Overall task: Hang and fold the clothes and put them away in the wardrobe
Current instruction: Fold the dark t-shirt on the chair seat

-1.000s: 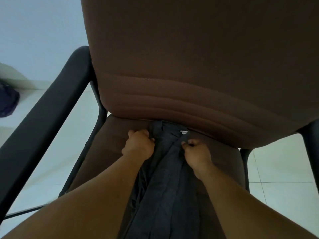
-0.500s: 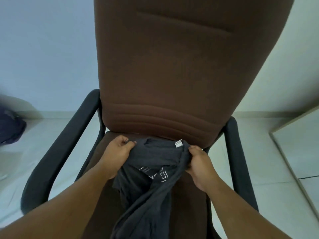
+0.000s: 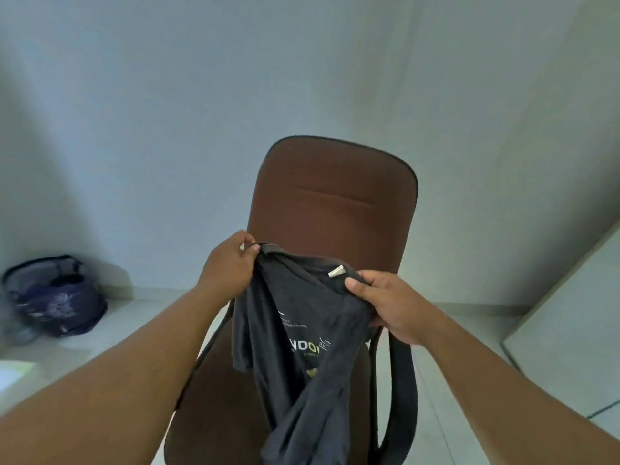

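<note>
A dark grey T-shirt [image 3: 295, 337] with white and yellow print hangs in the air in front of the brown office chair [image 3: 332, 196]. My left hand [image 3: 228, 266] grips its left shoulder near the collar. My right hand [image 3: 385, 303] pinches the right side of the collar, thumb on top, beside a small white label. The shirt's body is twisted and droops down over the chair's seat.
The chair has black armrests [image 3: 399, 391] and stands against a pale wall. A dark blue basket or bag [image 3: 53, 297] sits on the floor at the left. A light cabinet edge [image 3: 570, 323] runs along the right.
Both hands have lifted the T-shirt up off the chair seat, and my head has risen and pulled back, so the whole chair back now shows.
</note>
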